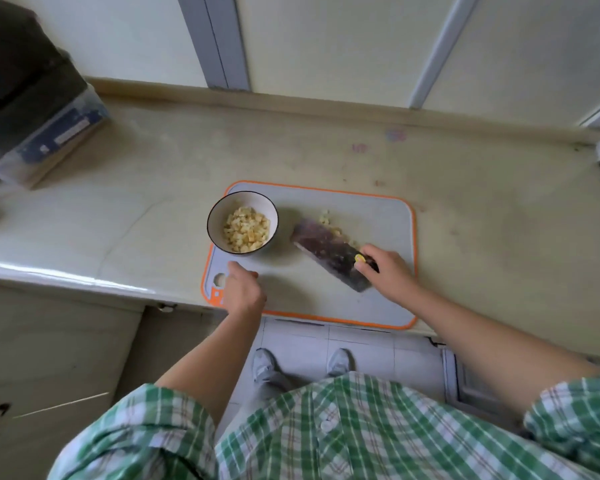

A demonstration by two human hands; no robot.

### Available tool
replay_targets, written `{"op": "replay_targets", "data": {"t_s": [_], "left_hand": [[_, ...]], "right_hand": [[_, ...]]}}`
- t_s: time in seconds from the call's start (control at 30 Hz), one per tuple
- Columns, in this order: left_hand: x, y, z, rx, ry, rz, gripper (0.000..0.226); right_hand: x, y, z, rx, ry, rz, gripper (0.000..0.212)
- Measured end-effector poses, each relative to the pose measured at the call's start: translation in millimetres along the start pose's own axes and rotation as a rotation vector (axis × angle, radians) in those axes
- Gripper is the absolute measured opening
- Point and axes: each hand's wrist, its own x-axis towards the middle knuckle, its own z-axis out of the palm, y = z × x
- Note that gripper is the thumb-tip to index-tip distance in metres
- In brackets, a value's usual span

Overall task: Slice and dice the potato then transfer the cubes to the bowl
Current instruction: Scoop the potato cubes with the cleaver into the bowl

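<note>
Potato's basically all diced now. Most of the cubes sit in the white bowl, which is parked on the cutting board near its far left corner. A small leftover bunch of cubes is on the board just behind the cleaver, around the middle of the far half, some right against the blade's back edge, w/ the bowl just to the left.

Right hand is wrapped around the cleaver handle, fingers closed on it, blade lying low and angled toward the bowl. Can't tell if the edge is actually touching the board or just above it. Left hand is near the board's front left corner, by the hanging hole, fingers loosely curled and holding nothing afaict.

So imo cutting is done and this is the transfer step, last scoop or so. Next move prob needs the blade slid flat under that leftover pile, left hand coming over to pen the bits onto it, then a short lift and tip over the bowl rim. Bits are small and loose, so a steep tilt could spill some onto the counter.
</note>
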Motion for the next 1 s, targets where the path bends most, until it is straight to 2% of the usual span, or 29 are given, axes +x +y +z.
{"op": "replay_targets", "data": {"t_s": [0.1, 0.2, 0.3, 0.37, 0.43, 0.53, 0.7, 0.77, 0.9, 1.0], "left_hand": [[-19, 2, 12, 0.025, 0.014, 0.067, 0.062], [-27, 2, 19, 0.07, 0.053, 0.165, 0.069], [-32, 3, 20, 0.124, 0.077, 0.205, 0.07], [-34, 1, 21, 0.148, 0.099, 0.216, 0.066], [-36, 0, 24, 0.161, 0.098, 0.215, 0.062], [-42, 1, 29, 0.18, 0.081, 0.231, 0.053], [-43, 4, 37, 0.214, 0.059, 0.284, 0.047], [-40, 4, 39, 0.218, 0.056, 0.286, 0.046], [-36, 6, 41, 0.136, 0.05, 0.251, 0.042], [-35, 9, 41, 0.072, 0.051, 0.229, 0.044]], "right_hand": [[7, 16, -20, 0.1, -0.022, -0.045, 0.029], [6, 30, -37, 0.116, -0.236, -0.136, 0.026], [4, 42, -42, 0.023, -0.455, -0.223, 0.023], [7, 48, -38, -0.069, -0.499, -0.264, 0.023], [12, 48, -36, -0.114, -0.421, -0.255, 0.023], [27, 46, -39, -0.09, -0.218, -0.198, 0.025], [42, 39, -52, -0.012, -0.246, -0.24, 0.019], [48, 32, -56, 0.01, -0.179, -0.282, 0.006], [74, 16, -62, -0.008, 0.09, -0.331, 0.022], [95, 9, -62, -0.094, 0.099, -0.287, 0.029]]}}
